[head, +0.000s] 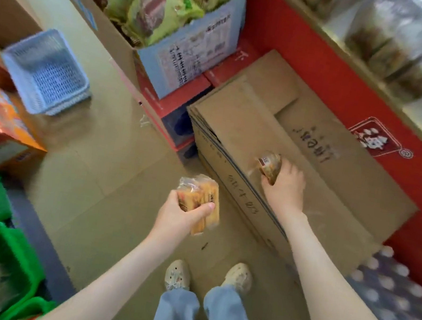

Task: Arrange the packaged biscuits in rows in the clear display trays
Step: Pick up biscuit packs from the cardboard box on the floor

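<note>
L hand: your left hand [181,215] grips a clear-wrapped golden biscuit pack [201,204].
R hand: your right hand [284,187] holds a browner pack [269,167], over the cardboard box [317,149].

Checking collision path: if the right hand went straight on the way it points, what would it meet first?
Most likely the top of the large brown cardboard box, which lies directly ahead of the right hand and its clear-wrapped biscuit packet. The hand's height above the box is unclear.

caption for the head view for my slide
Left hand grips a biscuit packet; right hand grips a smaller packet by a cardboard box.
</note>
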Available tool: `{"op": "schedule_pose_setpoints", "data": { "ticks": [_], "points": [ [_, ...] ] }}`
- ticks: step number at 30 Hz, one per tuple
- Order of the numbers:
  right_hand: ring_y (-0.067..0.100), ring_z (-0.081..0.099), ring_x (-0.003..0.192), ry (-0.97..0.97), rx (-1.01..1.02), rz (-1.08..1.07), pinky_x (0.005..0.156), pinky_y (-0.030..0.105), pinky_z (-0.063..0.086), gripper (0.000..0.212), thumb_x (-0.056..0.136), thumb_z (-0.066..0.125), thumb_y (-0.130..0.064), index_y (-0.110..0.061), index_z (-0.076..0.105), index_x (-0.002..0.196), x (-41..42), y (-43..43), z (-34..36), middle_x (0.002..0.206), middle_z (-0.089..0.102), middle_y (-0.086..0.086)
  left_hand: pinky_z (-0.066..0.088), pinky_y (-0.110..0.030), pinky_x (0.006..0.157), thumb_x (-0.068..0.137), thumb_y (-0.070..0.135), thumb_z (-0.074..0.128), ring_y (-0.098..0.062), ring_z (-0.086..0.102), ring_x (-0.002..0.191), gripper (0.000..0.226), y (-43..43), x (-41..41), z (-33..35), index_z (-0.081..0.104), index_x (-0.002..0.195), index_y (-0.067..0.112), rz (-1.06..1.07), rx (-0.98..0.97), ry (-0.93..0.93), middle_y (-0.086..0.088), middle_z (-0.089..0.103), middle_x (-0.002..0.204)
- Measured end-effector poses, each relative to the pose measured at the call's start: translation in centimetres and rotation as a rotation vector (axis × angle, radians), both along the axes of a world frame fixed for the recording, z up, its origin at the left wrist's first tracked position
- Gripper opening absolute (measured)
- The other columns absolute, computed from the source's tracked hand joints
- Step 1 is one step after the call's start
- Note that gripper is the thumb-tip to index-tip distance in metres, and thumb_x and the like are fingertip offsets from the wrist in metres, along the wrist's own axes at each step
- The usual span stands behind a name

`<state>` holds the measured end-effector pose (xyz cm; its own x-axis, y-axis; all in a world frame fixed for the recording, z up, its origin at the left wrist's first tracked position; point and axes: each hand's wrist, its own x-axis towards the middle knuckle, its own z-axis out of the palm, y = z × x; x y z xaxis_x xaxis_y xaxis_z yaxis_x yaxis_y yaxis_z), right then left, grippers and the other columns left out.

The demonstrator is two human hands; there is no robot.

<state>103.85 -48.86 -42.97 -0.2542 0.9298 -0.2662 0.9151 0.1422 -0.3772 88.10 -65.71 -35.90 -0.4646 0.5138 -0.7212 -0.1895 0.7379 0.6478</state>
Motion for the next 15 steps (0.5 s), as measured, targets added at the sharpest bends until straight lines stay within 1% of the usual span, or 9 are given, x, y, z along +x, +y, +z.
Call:
{"op": "schedule_pose_setpoints", "data": {
  "ticks": [1,3,6,8,9,11,12,13,15],
  "points": [
    [0.034,0.039,0.124,-0.012,-0.015,0.007,0.103,0.042,0.031,0.067,0.093,0.058,-0.036,-0.006,0.031,0.146,0.5,0.4,-0.6,0.139,0.045,0.016,0.046,-0.012,0.055,0.080,0.035,0.078,-0.008,0.062,0.092,0.043,0.5,1.0,0.0,0.053,0.112,0.022,-0.025,-0.001,-0.011,0.006,0.063,0.105],
    [0.033,0.036,0.129,-0.033,-0.040,0.037,0.105,0.044,0.030,0.070,0.094,0.056,-0.040,-0.009,0.026,0.149,1.1,1.5,-1.0,0.146,0.040,0.014,0.052,-0.018,0.064,0.080,0.037,0.078,-0.012,0.063,0.096,0.044,1.5,2.7,0.3,0.053,0.113,0.024,-0.038,-0.012,-0.017,0.006,0.064,0.107],
    [0.029,0.020,0.144,-0.046,-0.148,0.078,0.115,0.047,0.017,0.082,0.093,0.053,-0.051,-0.013,0.014,0.154,2.7,2.0,1.2,0.158,0.022,0.010,0.054,-0.027,0.075,0.078,0.040,0.079,-0.014,0.064,0.101,0.051,3.1,4.9,1.7,0.052,0.118,0.023,-0.006,-0.042,-0.031,0.005,0.064,0.111],
    [0.026,0.015,0.146,0.086,-0.181,0.036,0.116,0.046,0.016,0.080,0.095,0.051,-0.050,-0.015,0.011,0.155,4.4,1.9,4.3,0.159,0.019,0.008,0.053,-0.028,0.078,0.077,0.042,0.079,-0.016,0.064,0.103,0.057,4.7,6.2,3.2,0.052,0.122,0.022,0.028,-0.032,-0.055,0.003,0.065,0.114],
    [0.025,0.018,0.145,0.192,-0.219,0.000,0.116,0.044,0.019,0.076,0.096,0.051,-0.047,-0.016,0.013,0.155,5.4,1.6,6.3,0.158,0.023,0.008,0.051,-0.027,0.076,0.078,0.042,0.079,-0.016,0.063,0.103,0.056,5.5,6.9,4.2,0.052,0.123,0.022,0.031,-0.019,-0.066,0.003,0.065,0.115],
    [0.018,0.033,0.139,0.480,-0.398,-0.081,0.110,0.035,0.032,0.065,0.097,0.052,-0.044,-0.023,0.024,0.153,7.3,0.8,10.3,0.149,0.038,0.001,0.047,-0.023,0.072,0.081,0.040,0.076,-0.014,0.062,0.102,0.047,7.5,8.3,6.8,0.054,0.119,0.024,0.009,0.034,-0.101,0.004,0.065,0.112],
    [0.014,0.041,0.133,0.612,-0.526,-0.095,0.105,0.031,0.037,0.061,0.096,0.052,-0.047,-0.028,0.031,0.150,8.0,0.4,12.4,0.142,0.046,-0.004,0.046,-0.021,0.070,0.083,0.038,0.074,-0.013,0.063,0.100,0.041,8.5,9.1,8.1,0.056,0.117,0.024,-0.030,0.063,-0.130,0.005,0.067,0.110],
    [0.011,0.046,0.130,0.701,-0.626,-0.073,0.104,0.029,0.040,0.060,0.093,0.053,-0.053,-0.031,0.036,0.146,8.6,0.1,14.4,0.137,0.050,-0.008,0.049,-0.021,0.070,0.084,0.038,0.073,-0.014,0.065,0.100,0.037,9.6,9.8,9.2,0.060,0.116,0.024,-0.084,0.094,-0.163,0.003,0.069,0.108],
    [0.006,0.048,0.127,0.759,-0.664,0.016,0.105,0.028,0.043,0.063,0.088,0.056,-0.058,-0.032,0.039,0.143,9.5,-0.3,17.5,0.137,0.050,-0.012,0.055,-0.025,0.075,0.083,0.040,0.074,-0.020,0.068,0.100,0.037,11.6,11.2,11.8,0.065,0.114,0.021,-0.194,0.140,-0.211,-0.003,0.072,0.107]
  ]
}}
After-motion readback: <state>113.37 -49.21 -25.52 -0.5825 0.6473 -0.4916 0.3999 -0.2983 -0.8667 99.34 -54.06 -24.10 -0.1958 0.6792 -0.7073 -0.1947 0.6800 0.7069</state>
